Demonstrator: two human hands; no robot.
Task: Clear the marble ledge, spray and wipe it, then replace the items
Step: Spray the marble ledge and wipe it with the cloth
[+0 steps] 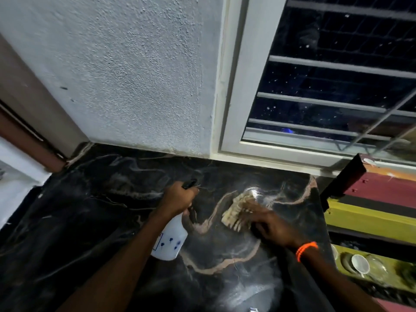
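Left hand [179, 198] grips white spray bottle [169, 240]; contents unclear.

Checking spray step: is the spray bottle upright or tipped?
Tipped. The spray bottle leans in the left hand, base toward the camera, black nozzle pointing away over the marble ledge. Fill level: cannot tell.

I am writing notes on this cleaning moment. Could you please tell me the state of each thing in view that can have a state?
Ledge: cleared of items, being wiped.
Spray bottle: held tilted above the ledge.
Left hand: closed on the spray bottle.
Cloth: pressed flat on the ledge.
Right hand: pressing on the cloth.
Window: shut, dark outside.
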